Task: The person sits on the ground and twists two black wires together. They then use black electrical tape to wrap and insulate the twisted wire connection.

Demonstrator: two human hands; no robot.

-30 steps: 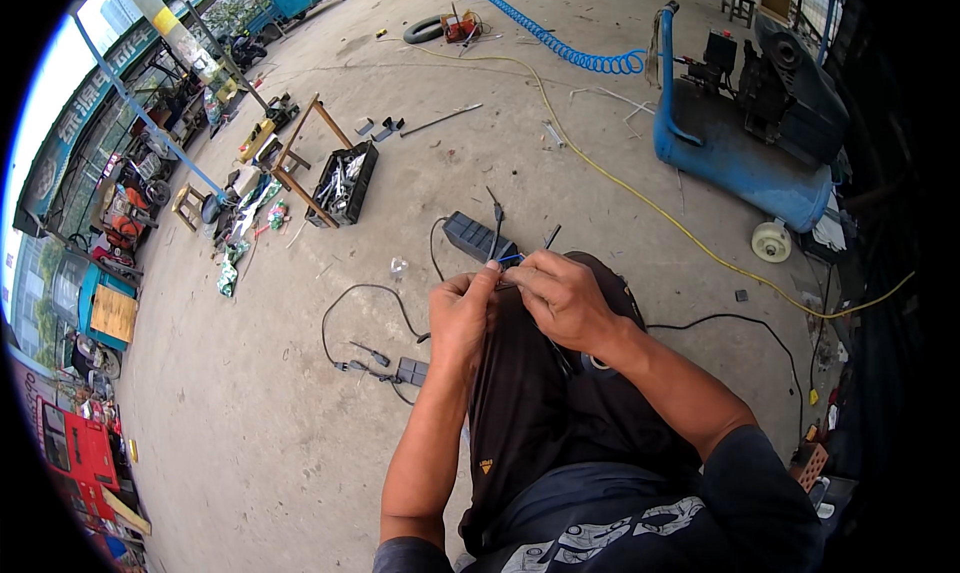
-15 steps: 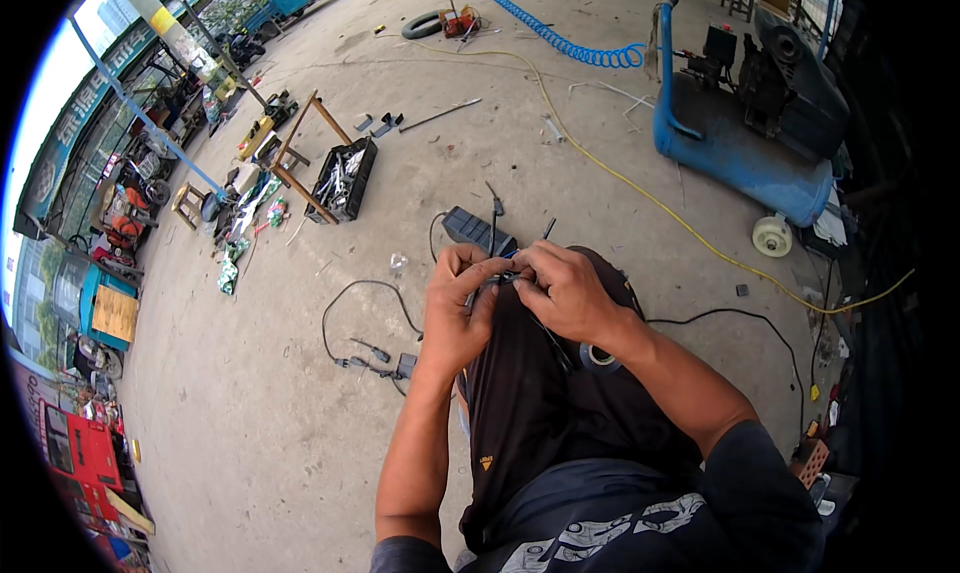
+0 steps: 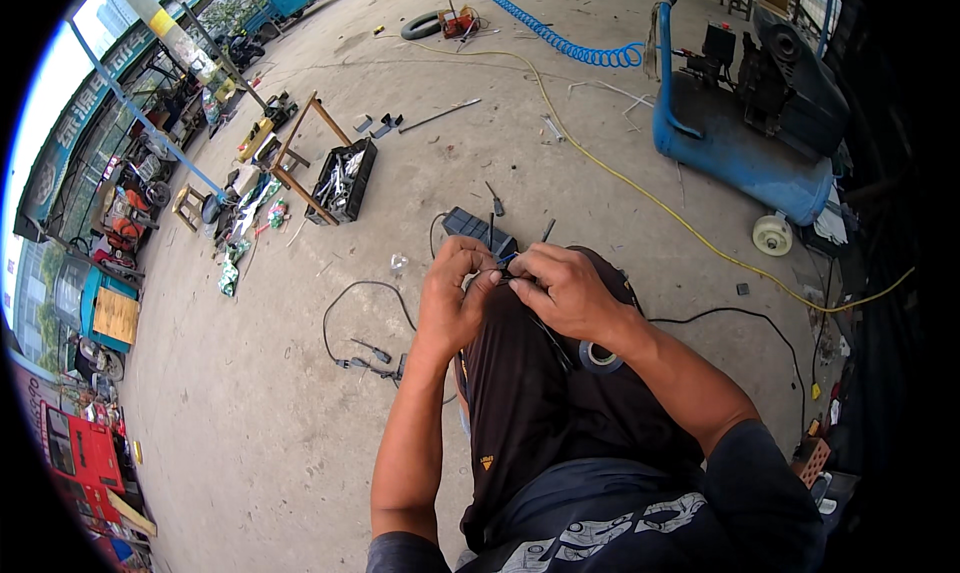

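Dark wire, just on the near side of the black box, is pinched in the closed fingertips of the left hand and right hand, seemingly partway worked, what remains being unclear

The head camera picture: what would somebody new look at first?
Probably the big blue tank at the upper right and the bright blue coiled hose at the top. Then perhaps the left hand and right hand, close together in the middle, holding thin dark cable. Something bright red also stands out at the lower left.
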